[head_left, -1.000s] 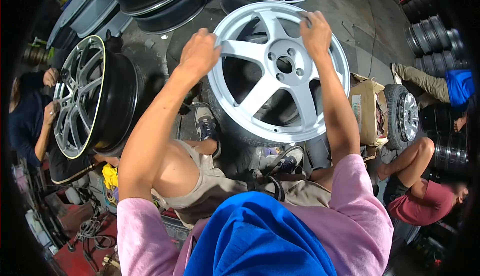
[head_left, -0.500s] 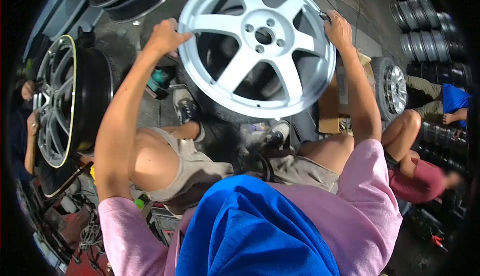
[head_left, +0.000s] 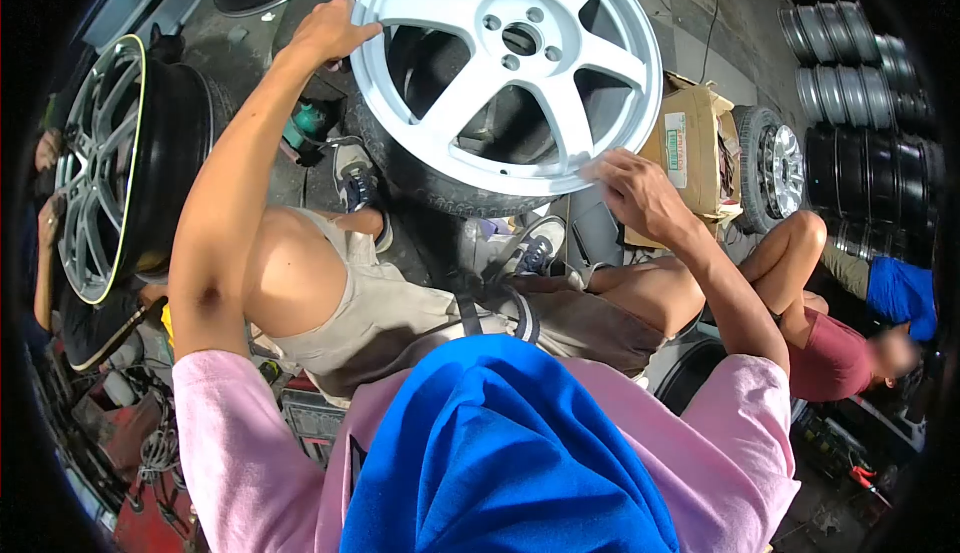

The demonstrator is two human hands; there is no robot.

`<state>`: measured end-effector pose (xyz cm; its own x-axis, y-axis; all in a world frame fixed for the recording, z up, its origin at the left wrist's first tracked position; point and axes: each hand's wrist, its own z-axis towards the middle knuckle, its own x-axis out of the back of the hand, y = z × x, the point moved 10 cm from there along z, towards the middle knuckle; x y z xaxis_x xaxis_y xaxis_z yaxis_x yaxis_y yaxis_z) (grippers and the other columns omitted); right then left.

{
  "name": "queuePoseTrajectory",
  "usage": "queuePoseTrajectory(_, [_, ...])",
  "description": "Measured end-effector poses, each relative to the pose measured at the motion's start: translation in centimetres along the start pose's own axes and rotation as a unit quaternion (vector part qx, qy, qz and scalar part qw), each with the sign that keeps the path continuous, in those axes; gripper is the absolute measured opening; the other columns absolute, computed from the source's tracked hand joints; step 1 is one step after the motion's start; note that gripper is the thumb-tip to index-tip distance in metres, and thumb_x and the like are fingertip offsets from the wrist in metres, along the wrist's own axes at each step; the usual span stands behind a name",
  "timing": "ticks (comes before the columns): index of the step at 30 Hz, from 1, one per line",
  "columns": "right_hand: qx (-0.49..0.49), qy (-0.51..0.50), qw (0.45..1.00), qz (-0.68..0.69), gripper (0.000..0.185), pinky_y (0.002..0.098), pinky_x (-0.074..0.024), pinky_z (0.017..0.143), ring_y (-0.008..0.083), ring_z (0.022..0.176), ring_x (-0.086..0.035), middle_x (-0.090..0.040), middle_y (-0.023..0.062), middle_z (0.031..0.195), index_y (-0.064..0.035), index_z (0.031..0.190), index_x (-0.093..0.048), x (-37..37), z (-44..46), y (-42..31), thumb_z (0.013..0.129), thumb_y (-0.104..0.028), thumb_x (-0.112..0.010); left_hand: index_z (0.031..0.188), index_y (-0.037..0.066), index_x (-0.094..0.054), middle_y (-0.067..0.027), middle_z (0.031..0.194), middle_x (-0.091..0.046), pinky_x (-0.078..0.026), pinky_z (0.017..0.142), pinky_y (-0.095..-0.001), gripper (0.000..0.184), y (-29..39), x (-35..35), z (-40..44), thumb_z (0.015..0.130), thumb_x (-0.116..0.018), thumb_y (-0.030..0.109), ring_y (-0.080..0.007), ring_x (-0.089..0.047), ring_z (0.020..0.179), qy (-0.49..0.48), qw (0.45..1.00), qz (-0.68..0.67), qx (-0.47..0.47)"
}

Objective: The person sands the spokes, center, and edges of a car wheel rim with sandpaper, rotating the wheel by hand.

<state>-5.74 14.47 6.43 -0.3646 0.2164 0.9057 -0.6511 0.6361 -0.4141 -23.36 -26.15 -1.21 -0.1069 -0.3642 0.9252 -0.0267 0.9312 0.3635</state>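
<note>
Clasping wheel [head_left: 541, 35] edge: left hand [head_left: 330, 31] | lower edge: right hand [head_left: 645, 190] | box [head_left: 702, 143] near

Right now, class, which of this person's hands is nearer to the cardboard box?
Right. The right hand is at the near rim of the white wheel, appearing beside the cardboard box; the left hand is across the wheel from it.

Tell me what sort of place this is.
Probably a wheel workshop: a white rim lies before the person, metal rims are stacked on the right, and a tyre stands beside a box.
</note>
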Motion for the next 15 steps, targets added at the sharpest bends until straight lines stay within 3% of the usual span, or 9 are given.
queuePoseTrajectory(1, [0.009,-0.008,1.000,-0.017,0.028,0.0449,-0.0582,0.093,0.0367,0.106,-0.071,-0.074,0.0163,0.109,-0.0027,0.111,-0.073,0.2,0.7,-0.7,0.084,0.003,-0.069,0.122,-0.004,-0.070,-0.0200,0.091,-0.078,-0.062,0.073,-0.0447,0.059,-0.1,-0.1,0.0,0.094,-0.075,0.048,-0.0307,-0.078,0.070,-0.013,1.000,-0.002,0.006])
queuePoseTrajectory(4, [0.009,-0.027,0.999,0.016,0.026,0.0469,-0.0583,0.091,0.0375,0.102,-0.071,-0.074,0.0165,0.105,-0.0025,0.108,-0.073,-0.7,2.4,-0.1,0.083,0.002,-0.070,0.122,-0.004,-0.070,-0.0197,0.090,-0.078,-0.062,0.070,-0.0439,0.058,0.0,-0.1,-0.4,0.094,-0.075,0.047,-0.0304,-0.077,0.068,-0.007,1.000,-0.013,0.019])
queuePoseTrajectory(5, [0.046,-0.038,0.996,0.064,0.024,0.0476,-0.0589,0.088,0.0384,0.097,-0.072,-0.074,0.0172,0.100,-0.0015,0.105,-0.073,-1.6,3.3,-1.3,0.082,0.001,-0.070,0.118,-0.006,-0.072,-0.0283,0.103,-0.076,-0.057,0.092,-0.0504,0.066,0.2,0.1,-0.4,0.090,-0.078,0.053,-0.0427,-0.076,0.100,-0.009,1.000,-0.002,0.010])
queuePoseTrajectory(6, [0.029,-0.049,0.994,0.095,0.021,0.0477,-0.0595,0.085,0.0382,0.096,-0.072,-0.073,0.0181,0.099,-0.0006,0.104,-0.074,-2.7,5.1,-3.4,0.083,0.000,-0.069,0.118,-0.006,-0.072,-0.0283,0.103,-0.076,-0.057,0.092,-0.0504,0.066,0.2,0.2,-0.4,0.090,-0.078,0.053,-0.0427,-0.076,0.100,-0.007,1.000,-0.002,0.011])
queuePoseTrajectory(8, [0.011,-0.018,0.995,0.101,0.023,0.0472,-0.0594,0.086,0.0399,0.093,-0.073,-0.073,0.0196,0.103,-0.0002,0.109,-0.075,-5.0,9.1,-6.4,0.087,-0.004,-0.069,0.120,-0.002,-0.071,-0.0179,0.087,-0.078,-0.061,0.066,-0.0420,0.056,0.3,0.0,-0.3,0.094,-0.075,0.047,-0.0276,-0.076,0.064,-0.024,0.999,-0.013,0.028])
queuePoseTrajectory(9, [-0.007,0.013,0.994,0.112,0.027,0.0478,-0.0590,0.087,0.0418,0.093,-0.073,-0.074,0.0203,0.108,-0.0001,0.113,-0.076,-5.5,11.1,-7.8,0.088,-0.006,-0.069,0.120,-0.002,-0.071,-0.0179,0.087,-0.078,-0.061,0.066,-0.0420,0.056,0.5,0.0,-0.3,0.094,-0.075,0.047,-0.0276,-0.076,0.064,-0.022,0.999,-0.012,0.027])
queuePoseTrajectory(10, [-0.011,0.078,0.986,0.146,0.025,0.0468,-0.0587,0.087,0.0431,0.095,-0.073,-0.074,0.0204,0.111,0.0001,0.111,-0.078,-5.0,12.6,-8.6,0.089,-0.007,-0.069,0.121,-0.001,-0.071,-0.0185,0.090,-0.079,-0.062,0.070,-0.0433,0.057,0.5,-0.1,-0.2,0.094,-0.075,0.048,-0.0287,-0.077,0.068,-0.037,0.999,-0.008,0.029])
queuePoseTrajectory(13, [-0.052,0.086,0.979,0.177,0.022,0.0460,-0.0586,0.088,0.0430,0.095,-0.073,-0.074,0.0205,0.107,0.0004,0.106,-0.079,-4.7,11.9,-7.4,0.088,-0.006,-0.069,0.123,0.000,-0.072,-0.0198,0.098,-0.079,-0.062,0.080,-0.0461,0.058,0.1,0.0,-0.3,0.093,-0.075,0.049,-0.0318,-0.079,0.080,-0.034,0.999,0.012,0.021])
queuePoseTrajectory(15, [-0.024,-0.016,0.992,0.124,0.022,0.0467,-0.0578,0.088,0.0426,0.094,-0.072,-0.073,0.0207,0.101,0.0007,0.105,-0.080,-4.2,9.5,-6.7,0.087,-0.005,-0.068,0.125,0.002,-0.073,-0.0207,0.108,-0.079,-0.060,0.092,-0.0490,0.059,0.3,0.1,-0.2,0.092,-0.076,0.050,-0.0364,-0.078,0.100,0.026,0.999,0.039,-0.021])
